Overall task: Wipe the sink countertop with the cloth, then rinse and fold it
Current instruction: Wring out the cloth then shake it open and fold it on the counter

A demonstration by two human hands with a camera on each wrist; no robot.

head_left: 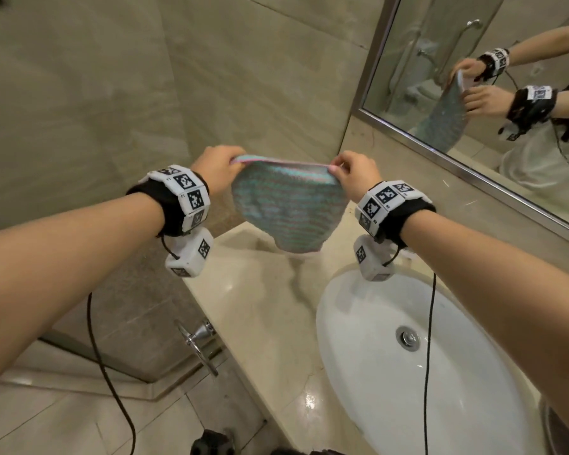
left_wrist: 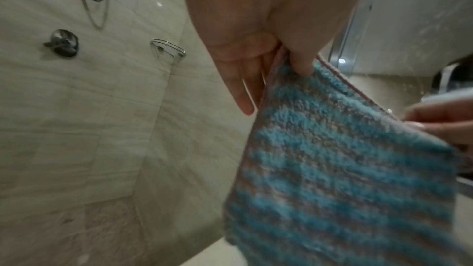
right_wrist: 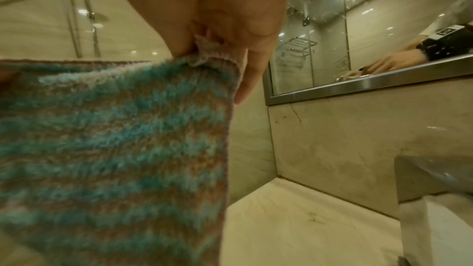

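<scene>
A blue and brown striped cloth [head_left: 289, 205] with a pink hem hangs spread out in the air above the beige countertop [head_left: 260, 310]. My left hand [head_left: 222, 165] pinches its upper left corner, and my right hand [head_left: 355, 172] pinches the upper right corner. In the left wrist view the thumb and fingers nip the cloth [left_wrist: 332, 169] at its hem. The right wrist view shows the cloth [right_wrist: 115, 149] bunched between thumb and fingers at its corner. The white oval sink [head_left: 408, 349] lies below and right of the cloth.
A mirror [head_left: 473, 77] with a steel frame runs along the back wall at right. A glass shower screen with a chrome handle [head_left: 197, 343] stands left of the countertop's edge. Black cables hang from both wrists. Tiled floor [head_left: 46, 421] lies at lower left.
</scene>
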